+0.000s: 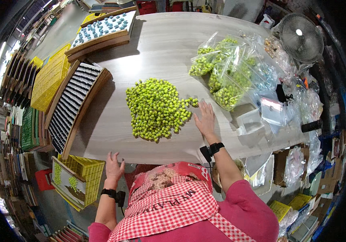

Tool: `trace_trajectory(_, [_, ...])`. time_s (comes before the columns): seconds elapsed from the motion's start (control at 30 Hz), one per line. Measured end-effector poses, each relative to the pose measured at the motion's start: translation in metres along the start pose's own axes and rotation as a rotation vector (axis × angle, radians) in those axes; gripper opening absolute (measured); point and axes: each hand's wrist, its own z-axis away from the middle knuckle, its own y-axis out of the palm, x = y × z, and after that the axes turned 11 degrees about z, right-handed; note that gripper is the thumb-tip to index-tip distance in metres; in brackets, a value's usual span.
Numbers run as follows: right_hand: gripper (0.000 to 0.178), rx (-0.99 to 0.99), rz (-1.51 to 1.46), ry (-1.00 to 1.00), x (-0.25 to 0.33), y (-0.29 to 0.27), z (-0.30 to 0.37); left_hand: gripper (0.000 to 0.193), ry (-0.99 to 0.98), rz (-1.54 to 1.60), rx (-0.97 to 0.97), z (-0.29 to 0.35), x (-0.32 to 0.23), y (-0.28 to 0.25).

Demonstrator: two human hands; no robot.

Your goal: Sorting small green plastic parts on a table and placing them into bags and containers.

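A heap of small, round, bright green pieces (155,109) is spread over the middle of the table, with a short tail of them reaching right. My right hand (206,120) rests on the tabletop at the end of that tail, fingers stretched out, fingertips close to the outermost pieces. At the table's front edge is my left hand (114,166), fingers apart and slightly bent, holding nothing. Clear plastic bags (231,72) of similar green pieces lie beyond my right hand. A dark band with a small box sits on each wrist.
A wooden tray (85,107) with dark rows stands at the table's left, and another tray (104,30) with blue-green pieces lies behind it. At right are a white plastic container (249,123), loose plastic bags and a fan (301,38). A yellow crate (86,175) stands below left.
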Motion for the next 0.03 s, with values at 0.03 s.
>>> trace_trajectory(0.03, [0.056,0.004,-0.01,-0.017,0.0036,0.0051,-0.0094,0.054,0.026,0.02,0.033,-0.0028,-0.0184,-0.0036])
